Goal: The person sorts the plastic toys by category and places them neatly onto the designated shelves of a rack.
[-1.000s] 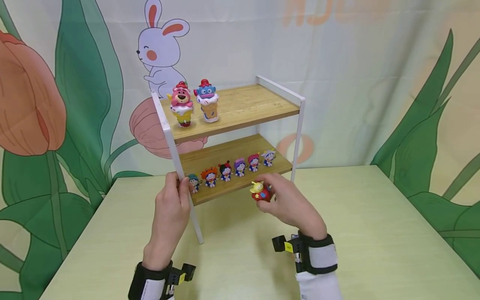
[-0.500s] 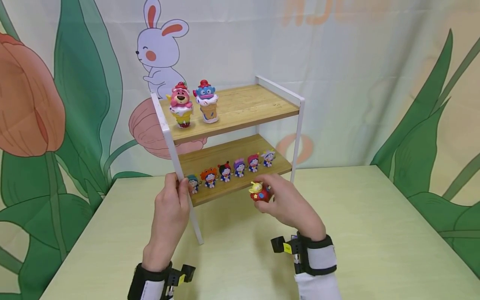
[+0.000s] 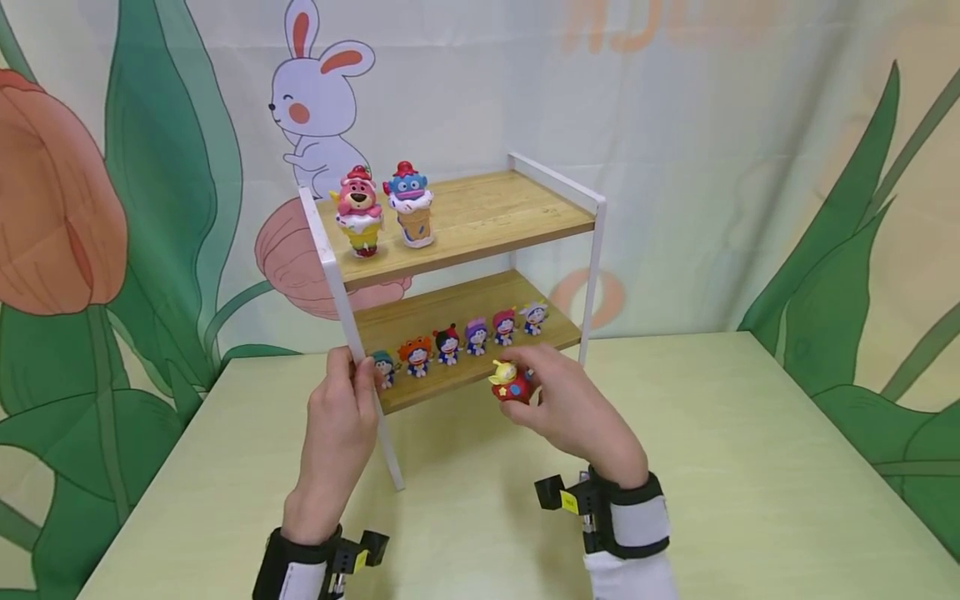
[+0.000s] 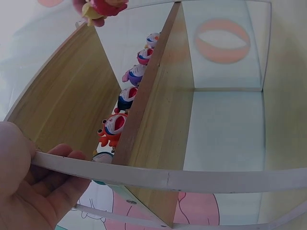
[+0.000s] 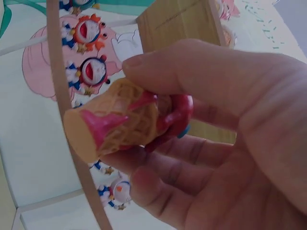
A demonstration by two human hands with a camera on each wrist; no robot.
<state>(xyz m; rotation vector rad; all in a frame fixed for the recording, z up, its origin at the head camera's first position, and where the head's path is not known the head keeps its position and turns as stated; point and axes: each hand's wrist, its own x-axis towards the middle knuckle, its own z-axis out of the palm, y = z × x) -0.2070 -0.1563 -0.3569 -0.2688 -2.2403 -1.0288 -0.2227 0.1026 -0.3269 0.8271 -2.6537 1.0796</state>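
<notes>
In the head view my left hand (image 3: 337,433) grips the left front post (image 3: 392,458) of a white-framed wooden shelf unit; its fingers show behind the frame in the left wrist view. My right hand (image 3: 577,408) pinches a red and yellow figurine (image 3: 510,387) between thumb and fingers, close before the lower board (image 3: 408,308). The right wrist view shows the figurine's waffle-cone base (image 5: 122,115) with pink drips, pointing away from the palm. Several small figurines (image 3: 447,345) with different hats stand in a row on the lower board.
On the upper board (image 3: 502,200) stand a pink bear figurine (image 3: 360,212) and a blue one on a cone (image 3: 411,207), both at the left. The unit stands on a pale table (image 3: 720,467) before a printed cloth backdrop (image 3: 712,167).
My right hand has shifted slightly left with the figurine, which is turned a little. The left hand keeps its grip on the post. The whole head view has drifted a little.
</notes>
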